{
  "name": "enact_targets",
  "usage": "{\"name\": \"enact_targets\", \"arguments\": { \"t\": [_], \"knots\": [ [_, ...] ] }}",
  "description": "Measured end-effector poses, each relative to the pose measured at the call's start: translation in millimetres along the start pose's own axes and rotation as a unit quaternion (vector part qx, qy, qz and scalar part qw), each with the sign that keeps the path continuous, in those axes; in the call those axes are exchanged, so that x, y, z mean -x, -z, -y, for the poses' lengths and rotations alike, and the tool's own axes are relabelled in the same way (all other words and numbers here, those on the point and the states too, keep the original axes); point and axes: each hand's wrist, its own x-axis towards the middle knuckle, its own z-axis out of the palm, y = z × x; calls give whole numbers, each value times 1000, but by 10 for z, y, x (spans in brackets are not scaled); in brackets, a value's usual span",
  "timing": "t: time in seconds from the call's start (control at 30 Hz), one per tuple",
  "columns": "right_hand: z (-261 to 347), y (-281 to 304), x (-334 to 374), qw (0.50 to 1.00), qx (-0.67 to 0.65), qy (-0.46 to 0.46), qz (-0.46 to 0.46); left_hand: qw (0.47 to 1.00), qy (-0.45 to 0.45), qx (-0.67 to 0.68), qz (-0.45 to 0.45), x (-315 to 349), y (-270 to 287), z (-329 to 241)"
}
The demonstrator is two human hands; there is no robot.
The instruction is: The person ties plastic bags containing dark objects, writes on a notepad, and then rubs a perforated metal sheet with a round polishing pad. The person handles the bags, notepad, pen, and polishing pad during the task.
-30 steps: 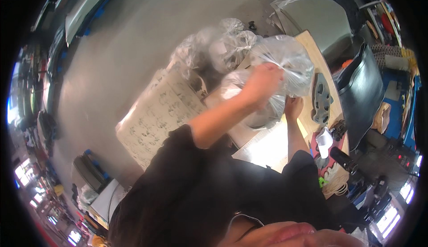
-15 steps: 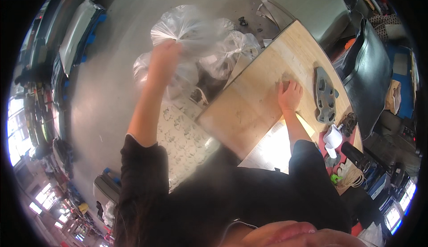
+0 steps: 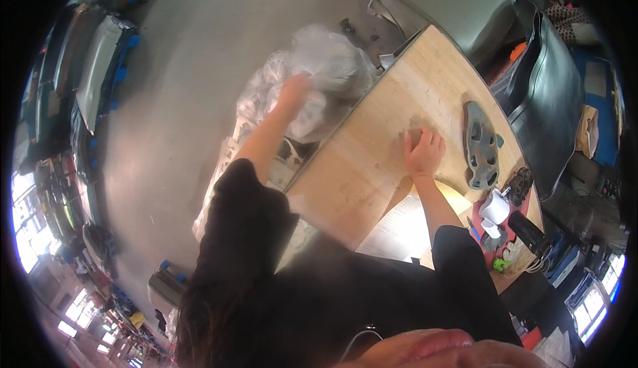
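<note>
My left hand [image 3: 293, 93] reaches out beyond the table's left edge, fingers closed on the gathered part of a clear plastic bag [image 3: 327, 56]. That bag is smeared by motion, and its contents cannot be made out. Beneath and beside it lie more plastic bags [image 3: 256, 95], stuffed full. On the wooden tabletop [image 3: 359, 162] my right hand [image 3: 424, 152] rests palm down, fingers apart, holding nothing. Right of that hand lies a flat grey part with several oval holes [image 3: 481, 145].
A bright paper sheet [image 3: 399, 232] lies near my body. A white cup-like item [image 3: 494, 207], a black cylinder [image 3: 528, 230] and a coiled cord [image 3: 525, 262] crowd the table's right side. A large black panel [image 3: 551, 102] stands beyond it. Grey floor [image 3: 179, 102] stretches left.
My left hand has swung right, bringing the plastic bag over the other bags toward the table. My right hand has shifted slightly toward me on the tabletop.
</note>
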Motion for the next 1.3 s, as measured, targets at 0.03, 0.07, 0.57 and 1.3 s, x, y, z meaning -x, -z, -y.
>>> {"name": "enact_targets", "arguments": {
  "t": [0.03,0.07,0.57,1.3],
  "knots": [
    [2,8,8,1000,2,-1,6,999,41,-1,-12,-11,-87,38],
    [0,7,-3,1000,3,-5,10,999,48,10,-23,-79,-172,66],
    [6,18,-8,1000,-15,5,-7,979,146,-121,72,-465,-400,324],
    [-60,-97,-13,997,24,76,1,959,-38,-208,-190,112,-174,-159]
  ]
}}
